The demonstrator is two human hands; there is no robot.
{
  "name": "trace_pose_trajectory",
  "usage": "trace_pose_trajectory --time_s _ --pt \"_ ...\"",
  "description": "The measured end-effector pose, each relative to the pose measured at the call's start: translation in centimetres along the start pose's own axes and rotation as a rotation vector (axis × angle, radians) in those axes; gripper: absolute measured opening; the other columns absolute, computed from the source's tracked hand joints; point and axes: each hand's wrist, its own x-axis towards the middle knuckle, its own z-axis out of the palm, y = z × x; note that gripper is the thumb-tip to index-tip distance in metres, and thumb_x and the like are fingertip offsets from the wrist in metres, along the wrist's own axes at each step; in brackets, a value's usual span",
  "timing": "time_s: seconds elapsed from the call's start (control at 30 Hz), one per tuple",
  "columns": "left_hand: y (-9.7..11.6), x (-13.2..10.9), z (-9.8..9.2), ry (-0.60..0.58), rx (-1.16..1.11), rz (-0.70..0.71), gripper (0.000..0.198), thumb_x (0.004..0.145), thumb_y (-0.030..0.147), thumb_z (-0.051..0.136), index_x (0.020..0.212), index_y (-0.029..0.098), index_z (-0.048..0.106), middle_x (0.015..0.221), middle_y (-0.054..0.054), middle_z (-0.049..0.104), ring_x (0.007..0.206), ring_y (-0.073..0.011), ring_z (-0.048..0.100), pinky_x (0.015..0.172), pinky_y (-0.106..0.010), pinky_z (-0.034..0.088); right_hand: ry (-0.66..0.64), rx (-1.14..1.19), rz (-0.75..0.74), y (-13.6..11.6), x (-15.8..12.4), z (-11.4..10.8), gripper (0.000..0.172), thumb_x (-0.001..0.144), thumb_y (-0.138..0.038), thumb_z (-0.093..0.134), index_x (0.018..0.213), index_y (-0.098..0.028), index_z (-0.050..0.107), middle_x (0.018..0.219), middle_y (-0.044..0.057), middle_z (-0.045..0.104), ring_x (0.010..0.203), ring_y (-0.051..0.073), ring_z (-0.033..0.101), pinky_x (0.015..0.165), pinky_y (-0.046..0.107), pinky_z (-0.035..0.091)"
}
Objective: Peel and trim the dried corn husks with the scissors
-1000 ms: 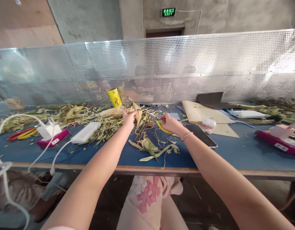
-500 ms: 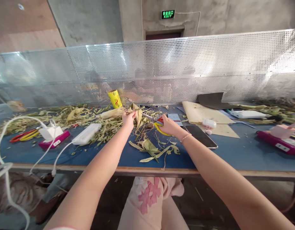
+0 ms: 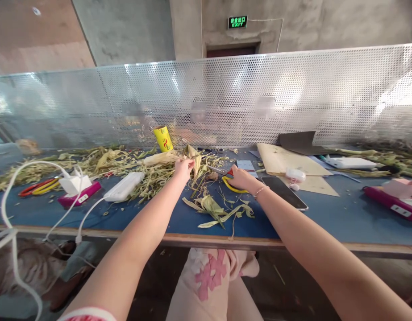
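Observation:
My left hand (image 3: 184, 168) is closed on a bunch of dry corn husks (image 3: 195, 159) held just above the blue table (image 3: 326, 214). My right hand (image 3: 238, 176) grips scissors with red and yellow handles (image 3: 226, 176); their blades point left toward the husks. An unpeeled corn cob (image 3: 159, 158) lies just left of my left hand. Cut husk strips (image 3: 215, 208) lie on the table below both hands.
Husk litter (image 3: 92, 162) covers the back left. A yellow roll (image 3: 163, 138), white power bank (image 3: 123, 186) with cables, pink scale (image 3: 79, 194), second scissors (image 3: 36, 187), black phone (image 3: 284, 191), cardboard sheets (image 3: 286, 160) and perforated metal screen (image 3: 226, 102) surround the spot.
The husk bunch in my left hand and the scissors have come slightly lower and nearer to me. The camera view has tilted a little downward.

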Motion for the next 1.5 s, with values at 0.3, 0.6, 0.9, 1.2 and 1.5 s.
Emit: trace_pose_trajectory --time_s 0.3,0.6,0.9,1.2,1.5 --pt "-0.6 -1.6 0.6 -0.087 0.316 0.094 0.018 0.071 0.009 0.056 0.076 0.018 0.041 0.059 0.006 0.049 0.045 -0.0059 0.049 0.053 -0.02 0.043 -0.055 0.01 -0.027 0.4 0.8 1.0 0.036 0.079 -0.033 0.047 0.107 -0.011 0.044 0.103 0.018 0.062 0.095 0.028 0.059 0.07 0.03 0.04" --pt "6.9 -5.1 0.7 -0.552 1.493 0.465 0.018 0.072 0.017 0.048 0.089 0.019 0.05 0.079 -0.004 0.057 0.069 -0.0163 0.054 0.064 -0.029 0.042 -0.027 -0.004 -0.057 0.6 0.6 1.4 0.034 0.082 -0.033 0.046 0.107 -0.01 0.045 0.103 0.02 0.063 0.095 0.029 0.06 0.071 0.03 0.04" --pt "14.3 -2.6 -8.2 -0.458 1.787 0.195 0.035 0.064 0.02 0.05 0.099 0.017 0.05 0.1 -0.011 0.059 0.077 -0.0194 0.058 0.06 -0.028 0.044 -0.039 0.007 -0.06 0.7 0.8 1.5 0.036 0.081 -0.033 0.046 0.109 -0.01 0.046 0.103 0.02 0.062 0.096 0.029 0.06 0.072 0.031 0.041" --pt "12.9 0.0 -12.7 -0.259 1.668 0.405 0.027 0.055 0.023 0.06 0.081 0.017 0.056 0.098 -0.009 0.062 0.083 -0.0207 0.059 0.078 -0.032 0.046 -0.039 -0.003 -0.071 0.6 0.6 1.5 0.036 0.082 -0.034 0.045 0.109 -0.01 0.046 0.103 0.019 0.062 0.095 0.028 0.061 0.072 0.031 0.042" --pt "14.1 0.3 -12.1 -0.253 1.596 0.359 0.008 0.052 0.022 0.059 0.055 0.019 0.052 0.064 -0.003 0.063 0.07 -0.0195 0.059 0.071 -0.029 0.045 -0.04 0.015 -0.089 0.7 0.5 1.2 0.035 0.082 -0.034 0.045 0.108 -0.01 0.047 0.104 0.02 0.062 0.095 0.029 0.06 0.072 0.032 0.043"
